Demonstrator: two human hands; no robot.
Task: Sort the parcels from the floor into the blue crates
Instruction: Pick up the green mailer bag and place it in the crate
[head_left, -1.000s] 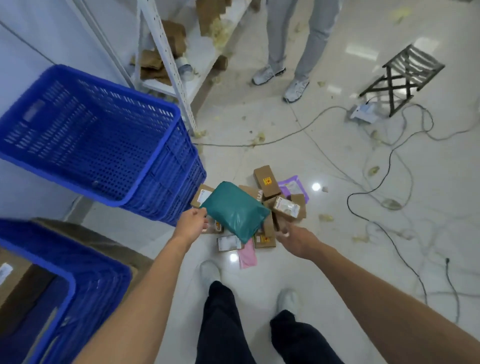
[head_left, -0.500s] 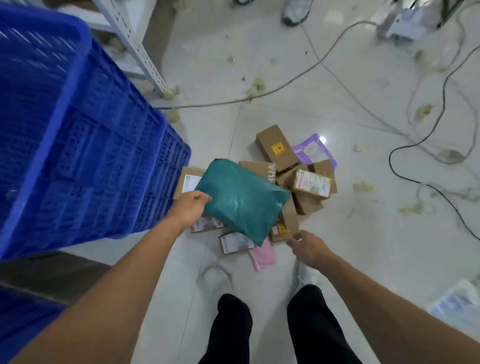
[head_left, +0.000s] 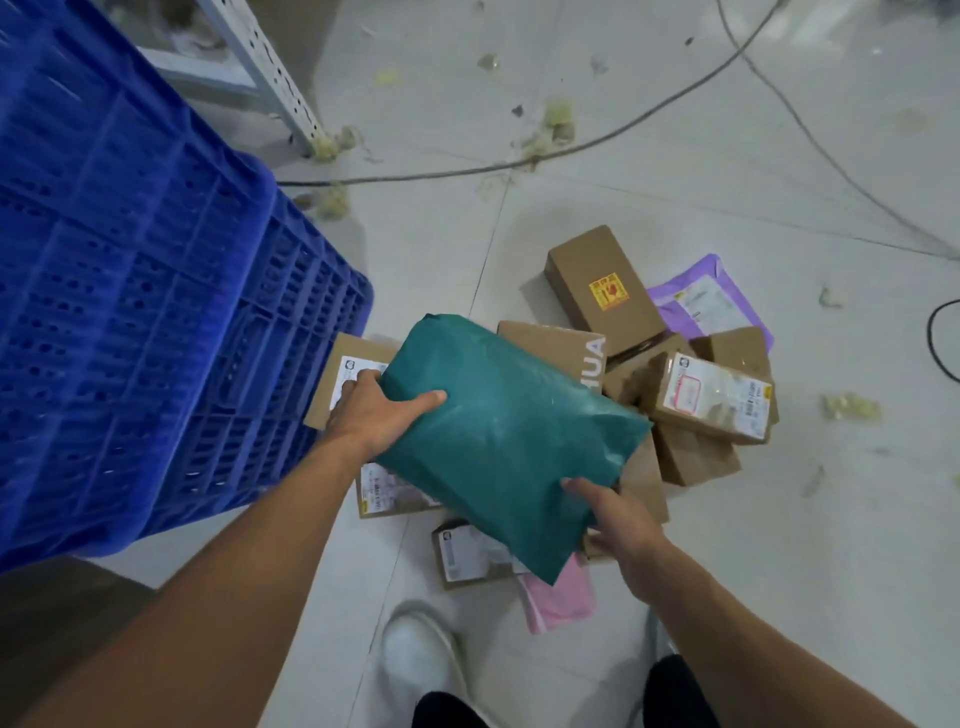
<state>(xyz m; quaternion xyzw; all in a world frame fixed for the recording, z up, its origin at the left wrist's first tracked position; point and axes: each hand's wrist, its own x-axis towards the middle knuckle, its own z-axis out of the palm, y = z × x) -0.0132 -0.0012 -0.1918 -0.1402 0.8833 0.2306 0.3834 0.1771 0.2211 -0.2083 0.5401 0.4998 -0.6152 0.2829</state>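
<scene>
A teal plastic mailer bag (head_left: 506, 441) is held above a pile of parcels on the floor. My left hand (head_left: 374, 410) grips its upper left edge, thumb on top. My right hand (head_left: 615, 519) holds its lower right edge. Under and around it lie several brown cardboard boxes, among them one with a yellow sticker (head_left: 605, 288) and one with a white label (head_left: 711, 397), plus a purple mailer (head_left: 701, 299) and a pink mailer (head_left: 563, 597). A blue crate (head_left: 145, 312) stands at the left, next to the pile.
A white shelf upright (head_left: 270, 78) rises behind the crate. Cables (head_left: 519, 163) cross the pale tiled floor at the back, with scraps of debris scattered about. My white shoe (head_left: 421, 660) and dark trousers are at the bottom.
My right hand has come up from beside the pile and taken the teal mailer's lower right edge. The view has dropped closer to the parcels; my left hand keeps its grip.
</scene>
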